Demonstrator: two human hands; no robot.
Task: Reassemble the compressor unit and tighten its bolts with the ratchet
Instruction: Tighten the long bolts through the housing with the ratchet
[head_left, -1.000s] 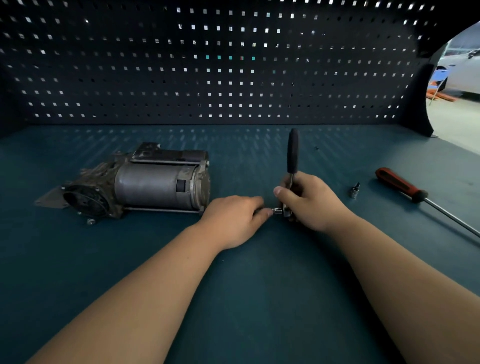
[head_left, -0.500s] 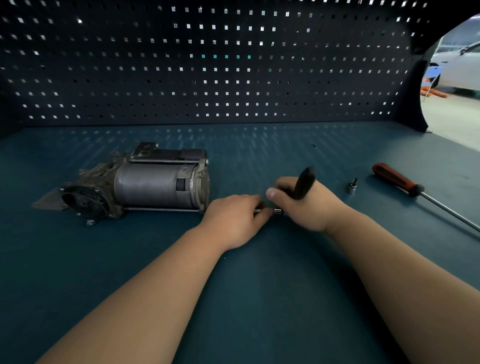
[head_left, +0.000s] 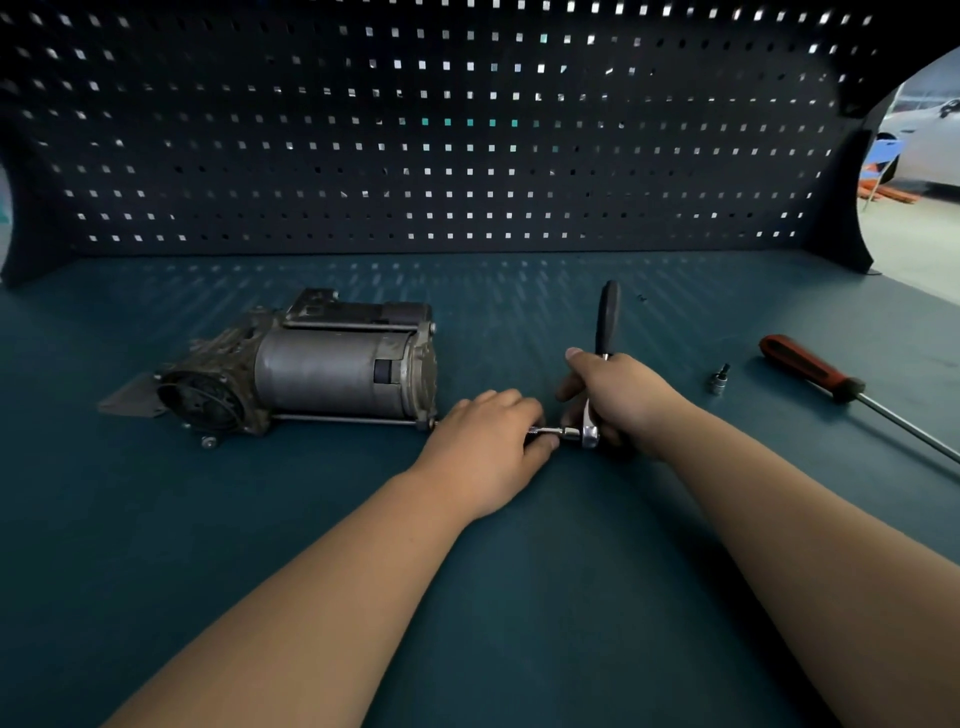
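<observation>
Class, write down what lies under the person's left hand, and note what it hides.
From under the left hand a silver bar runs to the head of the ratchet, held by the right hand. The bar's other end, and whatever it fits onto, is covered by the fingers.

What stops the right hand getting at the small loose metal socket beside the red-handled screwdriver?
Probably reachable: the small metal socket stands alone on the teal bench right of the right hand, nothing between. But that hand grips the black-handled ratchet, so it must let go first.
</observation>
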